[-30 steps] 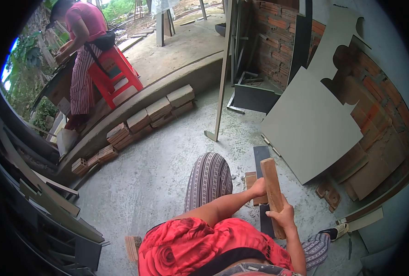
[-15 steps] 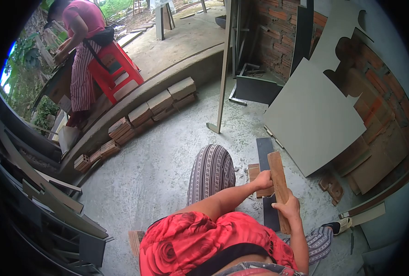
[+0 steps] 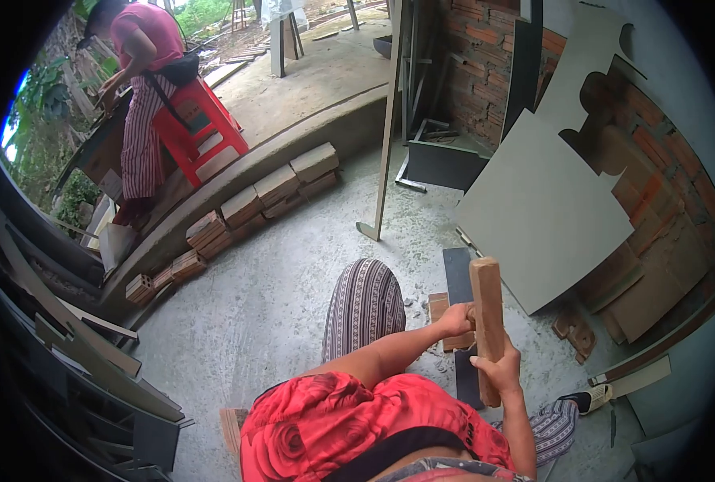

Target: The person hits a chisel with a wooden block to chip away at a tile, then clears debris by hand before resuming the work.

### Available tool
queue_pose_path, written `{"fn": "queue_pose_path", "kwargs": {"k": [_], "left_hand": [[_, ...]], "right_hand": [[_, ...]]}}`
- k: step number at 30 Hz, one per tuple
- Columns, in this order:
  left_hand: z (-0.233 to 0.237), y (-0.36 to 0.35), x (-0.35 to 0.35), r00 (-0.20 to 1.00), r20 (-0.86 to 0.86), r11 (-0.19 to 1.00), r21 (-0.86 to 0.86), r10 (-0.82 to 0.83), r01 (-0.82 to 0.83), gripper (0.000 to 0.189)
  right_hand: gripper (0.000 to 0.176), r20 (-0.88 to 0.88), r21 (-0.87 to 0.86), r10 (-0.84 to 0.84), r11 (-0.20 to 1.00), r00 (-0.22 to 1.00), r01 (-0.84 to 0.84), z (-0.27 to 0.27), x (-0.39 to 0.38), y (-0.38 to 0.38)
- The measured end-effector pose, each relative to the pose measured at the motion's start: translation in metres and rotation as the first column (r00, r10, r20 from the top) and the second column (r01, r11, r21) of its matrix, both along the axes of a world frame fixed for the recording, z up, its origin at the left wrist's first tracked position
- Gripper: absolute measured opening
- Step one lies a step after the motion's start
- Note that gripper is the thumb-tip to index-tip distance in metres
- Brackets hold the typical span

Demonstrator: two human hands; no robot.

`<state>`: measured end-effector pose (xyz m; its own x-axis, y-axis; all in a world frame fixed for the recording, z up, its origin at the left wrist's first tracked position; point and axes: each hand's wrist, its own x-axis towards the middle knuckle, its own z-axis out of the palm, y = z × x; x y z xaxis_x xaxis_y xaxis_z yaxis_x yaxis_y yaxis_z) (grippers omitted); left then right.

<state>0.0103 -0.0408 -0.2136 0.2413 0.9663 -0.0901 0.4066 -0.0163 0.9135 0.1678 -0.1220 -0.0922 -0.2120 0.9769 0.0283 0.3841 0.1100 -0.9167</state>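
My right hand (image 3: pixel 500 369) is wrapped round the lower part of a long wooden block (image 3: pixel 486 301), thumb across its near side. The block stands lengthwise in front of my body, its top end tipped toward me. My left hand (image 3: pixel 456 320) is closed right at the block's left side, and what its fingers hold is mostly hidden behind the block. Beneath both hands lies a dark flat board (image 3: pixel 456 269) on the floor, crossing a reddish-brown brick (image 3: pixel 438 305). Small crumbs are scattered beside the brick.
A large grey-green panel (image 3: pixel 542 217) leans at the right against the brick wall. A thin upright strip (image 3: pixel 386 153) stands ahead. Bricks (image 3: pixel 277 186) line the concrete ledge. Dark panels (image 3: pixel 153 434) are stacked at left. Another person (image 3: pixel 145 48) is beside a red stool (image 3: pixel 201 128).
The wooden block has tilted more upright, so its top end shows more. Both hands keep close to the same places, and the view has shifted slightly.
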Motion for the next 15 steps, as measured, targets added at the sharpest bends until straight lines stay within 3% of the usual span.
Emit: {"fn": "queue_pose_path", "kwargs": {"k": [1, 8, 15], "left_hand": [[-0.010, 0.003, 0.001, 1.000, -0.012, 1.000, -0.001, -0.003, 0.003, 0.040], [-0.009, 0.003, 0.000, 0.999, -0.040, 1.000, 0.026, 0.014, -0.012, 0.034], [-0.007, 0.003, 0.001, 1.000, -0.009, 1.000, 0.008, 0.006, -0.006, 0.034]], "right_hand": [[0.061, -0.099, 0.056, -0.002, 0.998, 0.995, 0.008, 0.005, -0.001, 0.000], [0.058, -0.242, 0.103, -0.026, 0.993, 0.970, 0.052, 0.028, -0.008, -0.008], [0.059, -0.199, 0.073, -0.014, 0.997, 0.980, 0.029, 0.019, 0.000, -0.006]]}}
